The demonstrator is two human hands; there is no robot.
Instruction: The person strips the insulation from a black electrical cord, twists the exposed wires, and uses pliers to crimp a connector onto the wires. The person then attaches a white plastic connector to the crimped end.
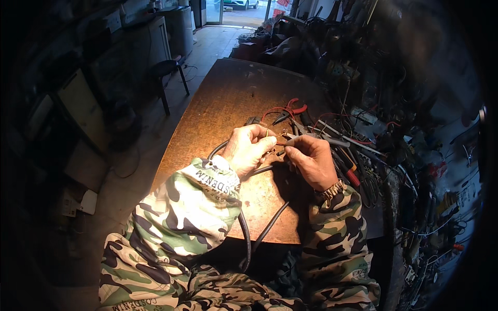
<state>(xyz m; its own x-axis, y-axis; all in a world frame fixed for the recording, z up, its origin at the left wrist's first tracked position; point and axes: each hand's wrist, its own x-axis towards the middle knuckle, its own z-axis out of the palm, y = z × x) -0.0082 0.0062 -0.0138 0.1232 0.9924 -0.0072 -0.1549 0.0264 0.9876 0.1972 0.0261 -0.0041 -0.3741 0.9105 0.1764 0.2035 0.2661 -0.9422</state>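
Observation:
My left hand is closed in a pinch over the middle of the wooden table, at the end of a thick black cable. Thin wires, some coppery at the tips, stick out between its thumb and fingers. My right hand faces it a short way off, thumb and forefinger pinched on one thin wire. The cable loops beside and below my left hand and hangs over the table's near edge. Just beyond my hands lie red-handled pliers. My fingers hide much of the wire ends.
On the right of the wooden table lie several hand tools and loose wires, one with a red handle. A dark heap of cables and parts borders that side. A black stool stands at the far left, and a doorway opens at the back.

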